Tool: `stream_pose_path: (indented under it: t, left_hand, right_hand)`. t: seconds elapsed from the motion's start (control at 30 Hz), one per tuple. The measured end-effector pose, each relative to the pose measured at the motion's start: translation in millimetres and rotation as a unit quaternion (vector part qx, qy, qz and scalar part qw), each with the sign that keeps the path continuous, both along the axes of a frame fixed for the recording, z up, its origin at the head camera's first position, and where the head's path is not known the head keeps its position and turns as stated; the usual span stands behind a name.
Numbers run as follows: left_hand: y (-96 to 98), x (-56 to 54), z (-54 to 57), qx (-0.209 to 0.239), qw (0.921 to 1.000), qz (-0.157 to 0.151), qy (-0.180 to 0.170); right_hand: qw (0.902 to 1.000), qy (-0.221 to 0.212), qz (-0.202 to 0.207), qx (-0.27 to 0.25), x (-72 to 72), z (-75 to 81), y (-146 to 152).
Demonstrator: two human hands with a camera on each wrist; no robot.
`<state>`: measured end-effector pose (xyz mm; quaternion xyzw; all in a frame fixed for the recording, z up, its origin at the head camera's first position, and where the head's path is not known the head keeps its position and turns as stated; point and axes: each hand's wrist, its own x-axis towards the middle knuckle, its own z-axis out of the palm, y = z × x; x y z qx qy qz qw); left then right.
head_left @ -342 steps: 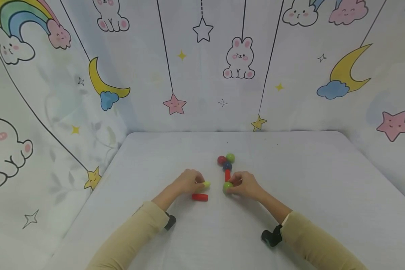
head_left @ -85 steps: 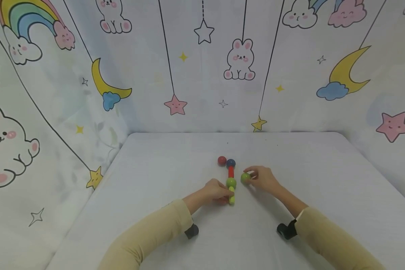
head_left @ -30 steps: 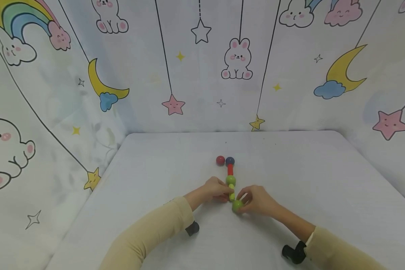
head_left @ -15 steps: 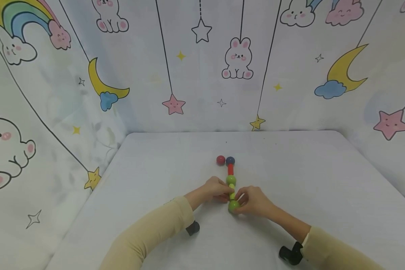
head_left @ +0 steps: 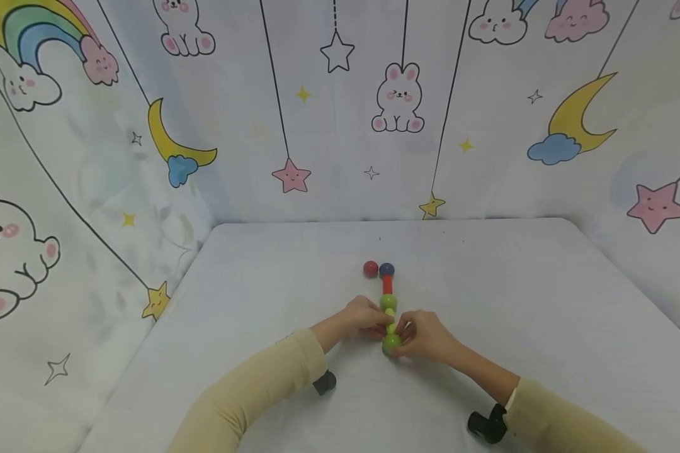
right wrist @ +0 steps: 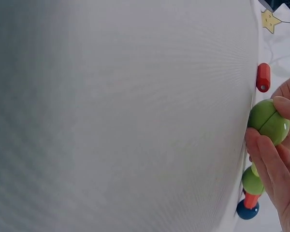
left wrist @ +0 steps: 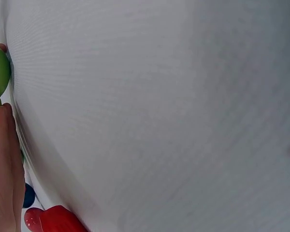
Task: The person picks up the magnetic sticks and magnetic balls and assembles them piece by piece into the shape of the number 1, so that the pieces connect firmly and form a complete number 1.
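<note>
A row of toy pieces runs toward me on the table: a blue ball (head_left: 386, 270), a red stick (head_left: 387, 285), a green ball (head_left: 388, 302), a yellow-green stick (head_left: 390, 328) and a nearer green ball (head_left: 391, 344). My left hand (head_left: 361, 316) pinches the yellow-green stick from the left, covering part of it. On the other side, my right hand (head_left: 429, 336) holds the nearer green ball between thumb and fingers, right at the stick's end. A dark line crosses that ball (right wrist: 269, 121) in the right wrist view.
A red ball (head_left: 371, 268) sits just left of the blue one. A loose red cylinder (right wrist: 263, 77) with a hole in its end lies near my left hand, hidden behind it in the head view. A patterned curtain (head_left: 340, 126) rises behind the white table (head_left: 487, 283).
My left hand brought the yellow-green stick to the row. My right hand carried the second green ball from the back to the row's near end. Over the last half second, both hands barely moved.
</note>
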<state>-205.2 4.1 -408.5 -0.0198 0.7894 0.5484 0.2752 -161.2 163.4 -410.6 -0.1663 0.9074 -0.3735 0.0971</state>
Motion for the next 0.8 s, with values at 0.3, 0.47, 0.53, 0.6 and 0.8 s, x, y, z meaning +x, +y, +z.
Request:
stream_pose_path:
  t: [0.3, 0.47, 0.53, 0.6, 0.8]
  left_hand:
    - [2.1, -2.1, -0.9, -0.004, 1.0000, 0.002, 0.005]
    - [2.3, -4.5, -1.8, -0.012, 0.9999, -0.003, 0.011]
    - [2.2, -5.2, -2.0, -0.012, 0.9998, -0.002, 0.013]
    - [2.4, -5.8, -1.9, -0.011, 0.9998, 0.000, 0.016]
    - [3.4, -7.4, 0.8, -0.011, 0.9994, -0.002, 0.032]
  right_hand:
    - [0.9999, 0.005, -0.010, 0.010, -0.9, 0.6, -2]
    - [0.9997, 0.010, -0.018, 0.013, -2.6, 0.3, -3]
    - [0.9997, 0.011, -0.017, 0.012, -3.8, 0.2, -2]
    - [0.9997, 0.017, -0.013, 0.009, -5.1, 0.1, -2]
    - [0.9996, 0.027, -0.010, 0.005, -10.3, -0.3, -1]
